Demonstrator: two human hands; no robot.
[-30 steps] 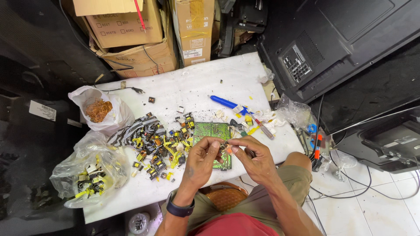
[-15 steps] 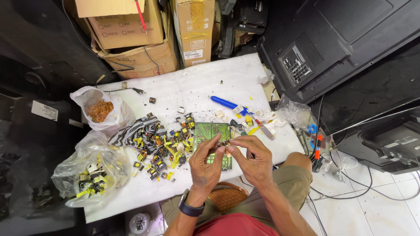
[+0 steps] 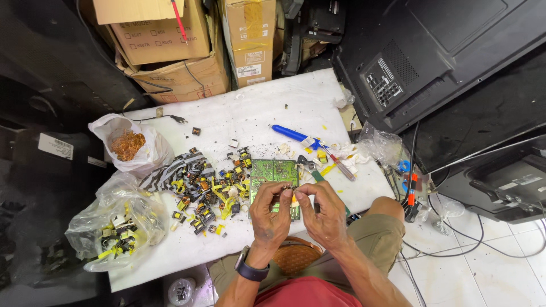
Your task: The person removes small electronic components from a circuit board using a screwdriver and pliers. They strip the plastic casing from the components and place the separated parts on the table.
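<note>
White cloth covers the low surface (image 3: 256, 113), hemmed in by cardboard boxes (image 3: 170, 51) and black television backs (image 3: 432, 51). From the head view, both hands meet just over the near edge of a green circuit board (image 3: 274, 173), which lies flat with its long axis running away from the person. The left hand (image 3: 270, 213) and right hand (image 3: 321, 213) are equally near, each grip pinched together on a small component (image 3: 286, 196) between the fingertips; what it is is too small to tell. Left of the board lies a heap of yellow-taped transformers (image 3: 207, 196), beside crinkled plastic bags (image 3: 114, 227). A blue-handled screwdriver (image 3: 293, 134) lies beyond.
</note>
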